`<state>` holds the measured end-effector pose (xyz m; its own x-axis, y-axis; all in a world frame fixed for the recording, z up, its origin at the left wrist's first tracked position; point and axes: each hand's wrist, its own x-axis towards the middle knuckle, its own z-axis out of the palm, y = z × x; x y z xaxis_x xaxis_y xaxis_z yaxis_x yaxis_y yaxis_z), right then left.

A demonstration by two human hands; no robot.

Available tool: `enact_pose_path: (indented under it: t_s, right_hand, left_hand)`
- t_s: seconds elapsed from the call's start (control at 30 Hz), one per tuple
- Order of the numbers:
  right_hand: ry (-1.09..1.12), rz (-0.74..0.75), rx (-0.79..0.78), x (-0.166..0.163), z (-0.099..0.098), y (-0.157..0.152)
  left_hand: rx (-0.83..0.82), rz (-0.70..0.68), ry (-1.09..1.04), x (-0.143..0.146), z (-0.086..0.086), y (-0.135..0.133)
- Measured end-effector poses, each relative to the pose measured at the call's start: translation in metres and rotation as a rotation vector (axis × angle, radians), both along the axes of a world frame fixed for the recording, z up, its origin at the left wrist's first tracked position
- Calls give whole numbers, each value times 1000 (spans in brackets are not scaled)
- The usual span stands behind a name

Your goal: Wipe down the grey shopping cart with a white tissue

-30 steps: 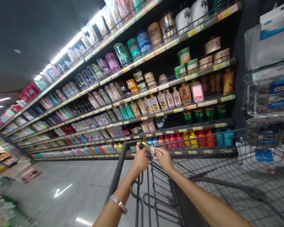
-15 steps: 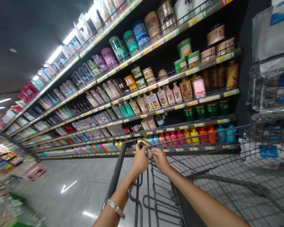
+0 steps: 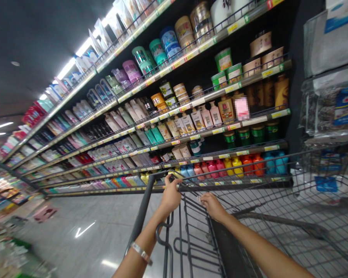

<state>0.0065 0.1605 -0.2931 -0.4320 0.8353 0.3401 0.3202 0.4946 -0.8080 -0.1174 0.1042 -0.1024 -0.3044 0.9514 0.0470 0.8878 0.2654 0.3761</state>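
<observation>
A grey wire shopping cart stands in front of me, and both my hands are over its near end. My left hand is closed near the cart's far corner, its fingers curled round a small dark thing that I cannot make out. Lower and further right, my right hand pinches a small whitish piece between thumb and fingers, above the cart's wire frame. A gap separates the two hands. On my left wrist is a pale metallic bracelet.
Long shelves of bottles, jars and tubes run along the far side. Brightly coloured bottles line the bottom shelf. Packaged goods hang at the right. A pink crate lies on the grey tiled floor.
My right hand has moved away from my left, right and slightly down, with the small whitish piece in its fingers. My left hand has stayed almost in place.
</observation>
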Motion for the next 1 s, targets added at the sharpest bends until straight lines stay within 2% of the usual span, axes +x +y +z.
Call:
enact_pose_path:
  t_s: [0.1,0.23,0.3,0.37,0.4,0.47,0.53,0.63,0.7,0.83,1.0]
  right_hand:
    - [-49,-95,-4,-1,-3,-3]
    - [-145,-202,-86,13,-14,-8]
    - [-158,-217,-100,23,-11,-8]
    - [-123,-212,-61,30,6,-7]
    - [-38,-171,19,32,19,-5]
    - [144,-64,200,29,53,1]
    - [272,-63,313,22,87,11]
    - [376,-165,294,2,126,29]
    - [408,-159,282,-15,144,41]
    - [341,-48,324,-56,160,54]
    - [140,-2,275,-80,151,58]
  left_hand:
    - [28,5,60,1,0,1]
    - [43,19,153,4,2,2]
    - [40,27,183,6,3,3]
    - [42,41,204,8,3,4]
    - [46,50,211,9,3,4]
    - [58,68,220,11,2,5]
    - [72,89,223,13,2,5]
    - [99,128,218,17,2,6]
    - [100,142,208,19,2,6]
    - [53,125,172,20,1,9]
    - [17,123,120,20,-2,13]
